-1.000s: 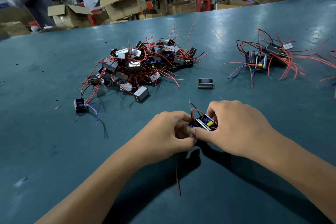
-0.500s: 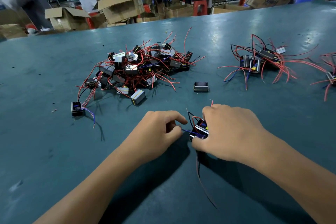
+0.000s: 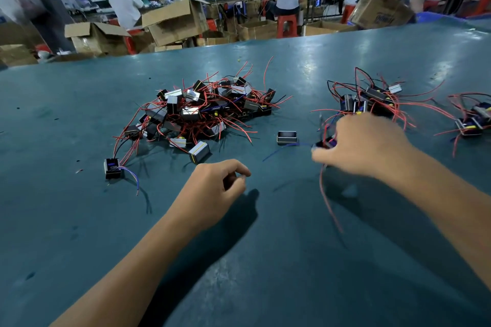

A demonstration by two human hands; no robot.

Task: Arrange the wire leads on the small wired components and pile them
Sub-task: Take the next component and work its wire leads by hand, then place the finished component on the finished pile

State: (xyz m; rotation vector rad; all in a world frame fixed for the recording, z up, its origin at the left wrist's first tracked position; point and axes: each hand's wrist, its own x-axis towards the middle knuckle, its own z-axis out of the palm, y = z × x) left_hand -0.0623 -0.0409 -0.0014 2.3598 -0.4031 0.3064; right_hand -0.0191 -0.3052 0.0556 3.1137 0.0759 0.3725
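Note:
My right hand (image 3: 364, 145) grips a small black wired component (image 3: 325, 143), blurred by motion, just in front of the smaller pile (image 3: 372, 99) at the right. A red lead (image 3: 328, 202) trails from it toward me and a blue lead (image 3: 281, 150) trails left. My left hand (image 3: 216, 186) hovers low over the green table (image 3: 79, 220) with fingers loosely curled and nothing in them. The big tangled pile of components with red leads (image 3: 202, 111) lies beyond my left hand.
A lone component without leads (image 3: 287, 137) sits between the piles. Another with blue leads (image 3: 113, 168) lies apart at the left. A third small pile (image 3: 475, 118) is at the far right edge. Cardboard boxes (image 3: 172, 21) and people stand beyond the table.
My right hand has carried the component up and to the right toward the smaller pile. My left hand let go of it and stayed behind.

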